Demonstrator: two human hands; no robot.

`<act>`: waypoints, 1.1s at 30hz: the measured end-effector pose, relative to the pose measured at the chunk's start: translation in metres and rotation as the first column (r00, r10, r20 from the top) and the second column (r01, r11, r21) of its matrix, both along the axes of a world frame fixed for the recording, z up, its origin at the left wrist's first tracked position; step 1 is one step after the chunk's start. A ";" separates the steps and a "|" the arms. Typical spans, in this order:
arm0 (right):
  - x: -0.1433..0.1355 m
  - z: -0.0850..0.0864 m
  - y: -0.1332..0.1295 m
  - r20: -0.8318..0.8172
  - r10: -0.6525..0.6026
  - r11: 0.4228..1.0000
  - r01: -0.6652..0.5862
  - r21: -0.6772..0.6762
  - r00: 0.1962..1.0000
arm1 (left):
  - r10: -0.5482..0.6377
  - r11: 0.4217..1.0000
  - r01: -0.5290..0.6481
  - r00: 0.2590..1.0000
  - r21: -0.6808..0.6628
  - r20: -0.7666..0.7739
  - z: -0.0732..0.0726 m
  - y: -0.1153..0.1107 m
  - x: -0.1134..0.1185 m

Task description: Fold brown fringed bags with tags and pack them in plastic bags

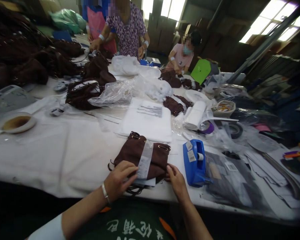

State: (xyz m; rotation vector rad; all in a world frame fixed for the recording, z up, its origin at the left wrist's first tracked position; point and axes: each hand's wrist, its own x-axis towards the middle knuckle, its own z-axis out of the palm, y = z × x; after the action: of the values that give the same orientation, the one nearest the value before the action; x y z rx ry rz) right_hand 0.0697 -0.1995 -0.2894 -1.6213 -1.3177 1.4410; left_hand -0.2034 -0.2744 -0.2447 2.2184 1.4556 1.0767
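A dark brown drawstring bag (pixel 157 163) lies flat in front of me on the white-covered table, with metal eyelets near its far edge. A pale band (pixel 145 158) runs across its middle, and a light sheet (pixel 147 182) peeks out beneath its near edge. My left hand (pixel 121 176) rests on the bag's left part, fingers stretched toward the band. At the bag's right edge is my right hand (pixel 176 180), its fingers apart and touching the side. Just beyond the bag lies a stack of white printed plastic bags (pixel 147 118).
A blue tape dispenser (pixel 193 163) stands right of the bag, beside grey plastic-wrapped items (pixel 230 180). At left sits a shallow dish (pixel 16 122) with brown contents. Brown bags (pixel 83 95) and clear plastic (pixel 122 91) cover the far side, where several people work.
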 end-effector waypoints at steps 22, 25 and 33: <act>-0.012 0.022 -0.004 0.079 -0.166 0.890 0.115 0.441 0.983 | 0.059 0.866 -0.065 0.998 -0.496 -0.028 0.011 0.079 0.066; -0.015 0.027 -0.018 0.388 -0.058 0.736 -0.223 0.639 0.920 | 0.038 0.900 -0.043 0.999 -0.433 -0.021 0.003 0.073 0.070; -0.031 0.018 -0.010 0.516 0.035 0.731 -0.375 0.571 0.856 | 0.026 0.935 -0.027 1.000 -0.354 -0.008 -0.014 0.066 0.072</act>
State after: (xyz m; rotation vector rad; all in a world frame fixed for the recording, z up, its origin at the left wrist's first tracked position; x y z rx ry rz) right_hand 0.0384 -0.2095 -0.2719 -1.3803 -2.0630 0.5298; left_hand -0.1310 -0.2086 -0.2584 1.9504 1.5448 0.7452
